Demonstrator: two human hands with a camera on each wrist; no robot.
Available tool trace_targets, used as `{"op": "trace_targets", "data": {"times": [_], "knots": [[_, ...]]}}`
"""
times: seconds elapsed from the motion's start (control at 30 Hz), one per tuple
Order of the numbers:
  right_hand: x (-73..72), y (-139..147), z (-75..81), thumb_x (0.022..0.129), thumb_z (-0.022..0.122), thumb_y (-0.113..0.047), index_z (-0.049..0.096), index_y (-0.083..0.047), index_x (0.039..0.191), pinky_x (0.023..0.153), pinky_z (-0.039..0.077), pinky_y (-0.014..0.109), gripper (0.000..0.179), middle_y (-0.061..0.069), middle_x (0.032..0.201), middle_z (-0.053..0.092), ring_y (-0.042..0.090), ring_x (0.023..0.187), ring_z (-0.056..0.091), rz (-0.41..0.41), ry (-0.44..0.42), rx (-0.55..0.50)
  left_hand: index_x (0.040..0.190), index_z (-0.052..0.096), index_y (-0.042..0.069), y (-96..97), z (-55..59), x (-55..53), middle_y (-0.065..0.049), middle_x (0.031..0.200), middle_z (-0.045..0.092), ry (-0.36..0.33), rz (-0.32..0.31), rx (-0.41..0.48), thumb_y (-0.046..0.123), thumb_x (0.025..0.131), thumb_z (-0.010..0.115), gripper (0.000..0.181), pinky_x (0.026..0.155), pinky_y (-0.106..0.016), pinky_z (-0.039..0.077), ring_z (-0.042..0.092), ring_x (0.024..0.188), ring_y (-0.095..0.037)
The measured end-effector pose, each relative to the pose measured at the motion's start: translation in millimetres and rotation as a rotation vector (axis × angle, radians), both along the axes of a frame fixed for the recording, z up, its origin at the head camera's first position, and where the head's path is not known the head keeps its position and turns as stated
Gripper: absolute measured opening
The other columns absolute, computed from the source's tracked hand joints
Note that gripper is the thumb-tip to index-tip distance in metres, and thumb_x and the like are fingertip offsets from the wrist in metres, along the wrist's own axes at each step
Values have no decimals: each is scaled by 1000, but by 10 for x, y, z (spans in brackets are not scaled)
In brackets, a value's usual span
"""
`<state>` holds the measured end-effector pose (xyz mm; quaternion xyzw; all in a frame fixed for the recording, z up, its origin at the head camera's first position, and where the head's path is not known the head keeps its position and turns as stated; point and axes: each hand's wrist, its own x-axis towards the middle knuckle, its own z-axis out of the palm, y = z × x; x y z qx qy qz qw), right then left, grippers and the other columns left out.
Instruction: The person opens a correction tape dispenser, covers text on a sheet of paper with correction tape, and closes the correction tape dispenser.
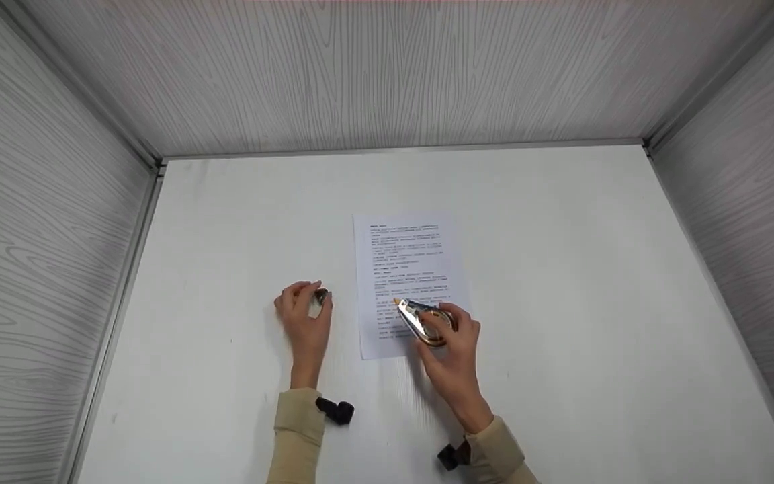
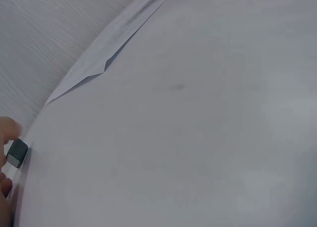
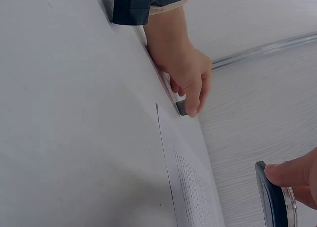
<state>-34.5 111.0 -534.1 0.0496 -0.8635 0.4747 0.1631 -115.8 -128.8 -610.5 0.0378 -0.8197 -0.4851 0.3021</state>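
Observation:
My right hand grips a correction tape dispenser, thumb on one side and fingers on the other. Its orange tip points up and left over the lower part of a printed sheet. To the left of the sheet, my left hand pinches a small dark cap close to the table. The same dark cap shows at the left edge of the left wrist view, beside the fingertips. In the right wrist view the dispenser is partly cut off at the lower right.
The white table is bounded by wood-grain panels at the back and both sides. The sheet's near edge lifts slightly off the table. A dark camera mount sits on the left wrist, another on the right.

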Motion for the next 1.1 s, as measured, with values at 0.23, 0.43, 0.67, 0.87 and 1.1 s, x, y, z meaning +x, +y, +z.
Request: {"op": "trace_targets", "data": {"times": [0.23, 0.43, 0.67, 0.87, 1.1], "knots": [[1, 24, 25, 73, 84, 4, 72, -12, 118, 88, 45, 35, 50, 22, 133, 48, 32, 115, 37, -3, -8, -25, 99, 71, -4, 194, 468, 170, -16, 102, 63, 83, 26, 197, -14, 81, 72, 21, 80, -32, 47, 57, 97, -28], [15, 28, 45, 72, 84, 5, 72, -10, 118, 89, 41, 34, 50, 22, 133, 48, 32, 114, 37, -11, 13, -50, 116, 62, -9, 475, 836, 332, -26, 114, 60, -125, -165, 430, -5, 91, 66, 25, 87, -32, 52, 59, 103, -31], [20, 30, 55, 71, 85, 5, 72, -10, 119, 91, 40, 40, 51, 20, 134, 49, 32, 117, 38, -22, 36, -41, 141, 45, -4, 758, 751, 498, -22, 136, 55, -474, -308, 773, 18, 98, 63, 51, 101, -37, 47, 58, 121, -28], [23, 30, 64, 72, 84, 5, 72, -11, 119, 92, 41, 43, 51, 18, 134, 49, 33, 120, 38, -26, 37, -24, 142, 39, -11, 979, 771, 603, -29, 136, 54, -571, -460, 1067, 14, 101, 58, 52, 102, -43, 47, 59, 121, -35], [25, 38, 64, 75, 86, -3, 73, -14, 118, 90, 42, 40, 46, 15, 136, 50, 29, 119, 39, -28, 29, -23, 136, 51, -10, 1108, 752, 646, -24, 129, 61, -645, -495, 1104, 11, 100, 59, 43, 93, -39, 53, 62, 118, -33]]}}
